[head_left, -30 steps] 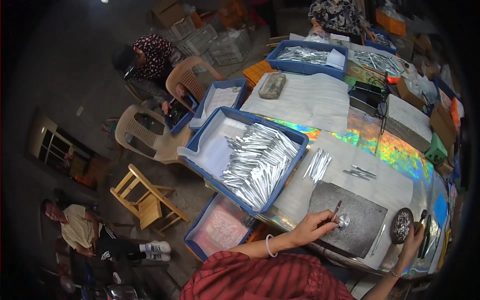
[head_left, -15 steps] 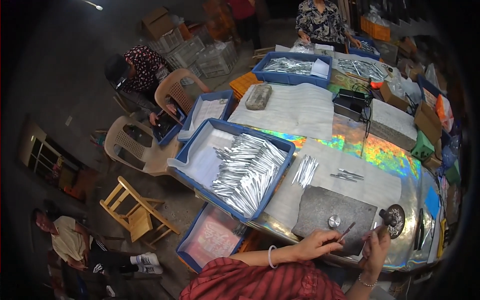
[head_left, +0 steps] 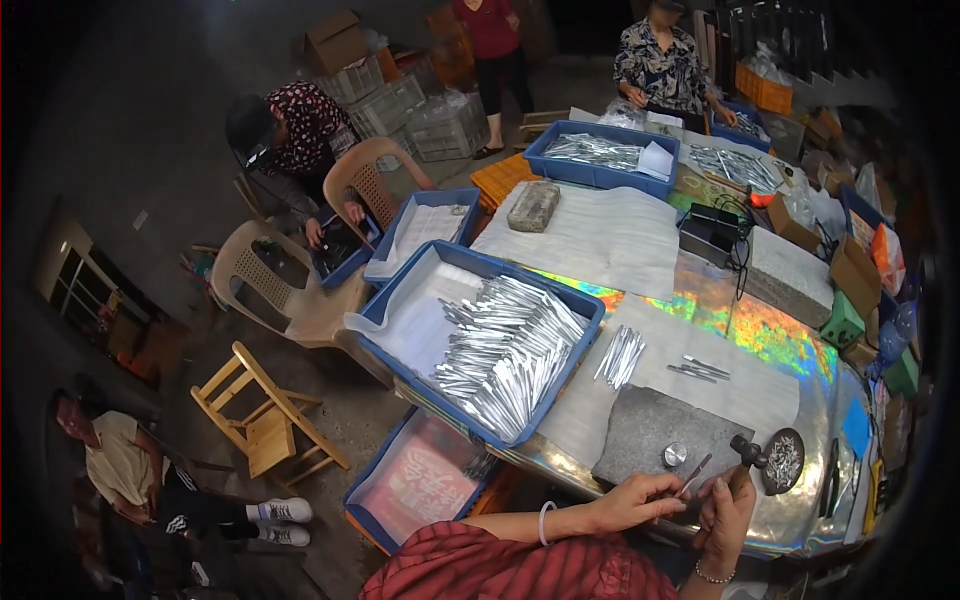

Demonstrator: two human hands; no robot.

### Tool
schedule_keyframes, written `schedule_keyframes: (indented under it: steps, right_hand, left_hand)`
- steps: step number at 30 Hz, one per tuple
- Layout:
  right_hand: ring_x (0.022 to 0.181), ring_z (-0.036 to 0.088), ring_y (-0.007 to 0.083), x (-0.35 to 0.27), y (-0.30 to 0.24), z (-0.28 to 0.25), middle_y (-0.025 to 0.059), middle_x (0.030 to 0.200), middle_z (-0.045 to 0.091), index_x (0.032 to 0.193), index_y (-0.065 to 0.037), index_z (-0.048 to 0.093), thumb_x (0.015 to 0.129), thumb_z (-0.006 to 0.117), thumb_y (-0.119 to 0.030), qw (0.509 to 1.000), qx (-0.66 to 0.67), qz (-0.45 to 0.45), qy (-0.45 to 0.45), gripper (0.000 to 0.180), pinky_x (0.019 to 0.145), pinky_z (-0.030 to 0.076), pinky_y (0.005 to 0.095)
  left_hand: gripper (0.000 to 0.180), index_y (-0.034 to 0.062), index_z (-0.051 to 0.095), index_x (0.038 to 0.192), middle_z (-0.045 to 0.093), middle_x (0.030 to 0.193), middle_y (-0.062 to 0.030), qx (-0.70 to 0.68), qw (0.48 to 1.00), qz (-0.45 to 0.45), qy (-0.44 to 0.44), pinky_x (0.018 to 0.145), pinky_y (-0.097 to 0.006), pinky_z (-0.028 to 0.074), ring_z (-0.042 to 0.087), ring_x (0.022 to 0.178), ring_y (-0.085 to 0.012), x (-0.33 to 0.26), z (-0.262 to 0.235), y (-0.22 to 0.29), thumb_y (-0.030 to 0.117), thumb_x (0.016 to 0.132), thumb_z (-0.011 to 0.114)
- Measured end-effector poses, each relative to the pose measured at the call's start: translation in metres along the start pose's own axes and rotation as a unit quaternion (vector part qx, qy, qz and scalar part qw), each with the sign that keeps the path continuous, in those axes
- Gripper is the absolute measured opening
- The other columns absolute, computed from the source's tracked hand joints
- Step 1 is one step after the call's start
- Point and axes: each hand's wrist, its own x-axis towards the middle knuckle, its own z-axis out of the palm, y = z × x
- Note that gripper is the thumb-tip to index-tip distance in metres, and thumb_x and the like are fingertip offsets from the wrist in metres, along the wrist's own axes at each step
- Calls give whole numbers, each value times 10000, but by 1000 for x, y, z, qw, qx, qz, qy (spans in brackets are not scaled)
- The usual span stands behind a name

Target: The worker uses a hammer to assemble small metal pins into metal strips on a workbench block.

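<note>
My left hand (head_left: 640, 502) pinches a slim metal strip (head_left: 697, 472) between thumb and fingers, over the near edge of a grey stone slab (head_left: 640, 430). Close beside it, my right hand (head_left: 722, 520) is closed round the handle of a hammer (head_left: 748, 452), whose dark head points up and away from me. A small round metal piece (head_left: 675, 455) sits on the slab. Right of the hammer is a dark round dish (head_left: 771, 483) of tiny pale pieces. Beyond the slab lie a bundle of slim metal pieces (head_left: 620, 357) and several loose ones (head_left: 698, 369).
At left, a blue tray (head_left: 375, 350) holds many silvery pieces; another blue tray (head_left: 600, 178) stands farther back. A brick (head_left: 534, 206) lies on white sheeting. Boxes and a stone block (head_left: 790, 272) line the right. Chairs and several people are around the table.
My right hand has shifted left with the hammer, whose head now stands clear of the dish. My left hand still holds the metal strip. The whole view has shifted slightly.
</note>
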Motion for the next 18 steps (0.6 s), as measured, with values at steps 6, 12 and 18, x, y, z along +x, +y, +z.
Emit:
schedule_keyframes:
  steps: [6, 12, 18]
  right_hand:
    - [354, 321, 32, -4, 2, 9, 85, 681, 529, 860, -62, 410, 832, 584, -130, 1000, -11, -4, 3, 189, 287, 220, 164]
    - [327, 312, 49, -7, 3, 14, 87, 656, 520, 841, -52, 413, 805, 602, -101, 1000, -13, -1, 10, 199, 286, 221, 176]
    - [324, 299, 33, -9, 8, 17, 50, 630, 504, 826, -65, 423, 819, 611, -141, 999, -37, -15, 2, 203, 275, 211, 162]
  left_hand:
    - [160, 12, 548, 925, 518, 656, 7, -25, 1000, -9, -2, 483, -198, 398, 478, 549, -41, -4, -1, 0, 157, 859, 562]
    - [210, 4, 553, 1009, 528, 684, 5, -31, 999, -19, -16, 507, -201, 407, 499, 558, -52, -9, -7, -2, 166, 877, 531]
    - [190, 6, 546, 981, 531, 692, -1, -19, 1000, 2, -10, 513, -203, 408, 492, 559, -55, -14, -11, -1, 160, 872, 529]
